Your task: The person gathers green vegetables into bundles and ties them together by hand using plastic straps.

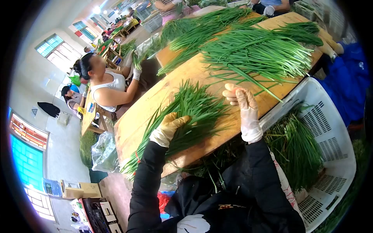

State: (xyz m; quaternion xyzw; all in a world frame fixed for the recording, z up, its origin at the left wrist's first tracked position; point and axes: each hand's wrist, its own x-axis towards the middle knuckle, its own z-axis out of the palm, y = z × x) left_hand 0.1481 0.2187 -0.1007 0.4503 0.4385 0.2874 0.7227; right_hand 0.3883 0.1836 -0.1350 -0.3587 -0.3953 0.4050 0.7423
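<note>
A bunch of long green garlic chives (194, 105) lies on the wooden table, its leaf tips fanned towards the right. My left hand (171, 126), in a pale glove, is closed over the middle of this bunch. Around its stem end, at the table's left edge, runs a red band (138, 157). My right hand (243, 101), gloved too, is raised above the table to the right of the leaves. Its fingers are curled and pressed together; whether anything small is between them I cannot make out.
A large heap of chives (256, 52) covers the far part of the wooden table (145, 112). At my right stands a white plastic crate (330, 124) with more chives (295, 151). A co-worker (112, 81) sits left of the table, holding chives. A clear plastic bag (105, 151) hangs nearby.
</note>
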